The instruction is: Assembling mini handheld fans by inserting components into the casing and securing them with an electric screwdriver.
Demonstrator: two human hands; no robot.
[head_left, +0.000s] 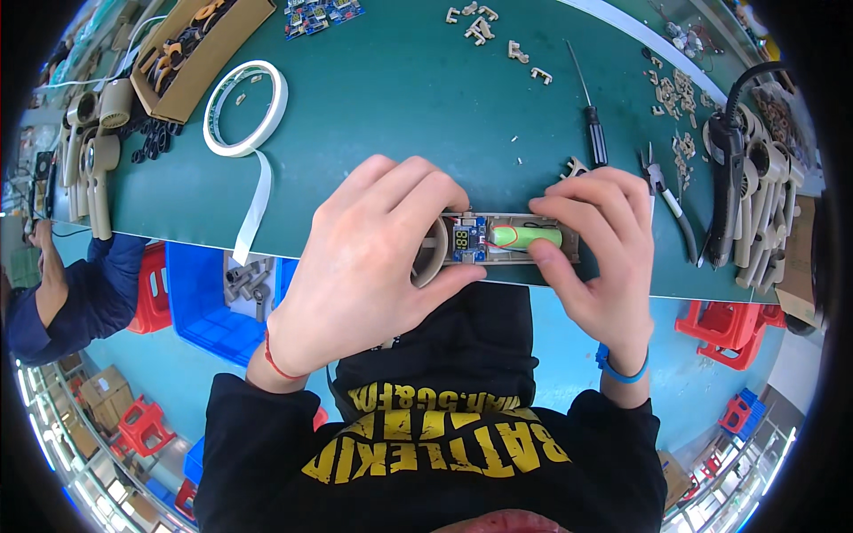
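While the left grip (366,256) pinches the casing (508,258) beside its round end, the right grip (609,249) pinches the other, thumb (558,268) perhaps touching the battery (522,236); the casing sits between them at the table (391,107).

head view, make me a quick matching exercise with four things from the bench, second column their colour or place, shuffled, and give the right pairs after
Column one
1. battery cell
2. circuit board
3. tape roll
4. screwdriver

Column two
a. white, loose strip trailing toward the near edge of the green bench
b. black handle, lying beyond the right hand
c. light green, lying in the beige housing
d. blue, with a small digit display

Right pairs: 1-c, 2-d, 3-a, 4-b
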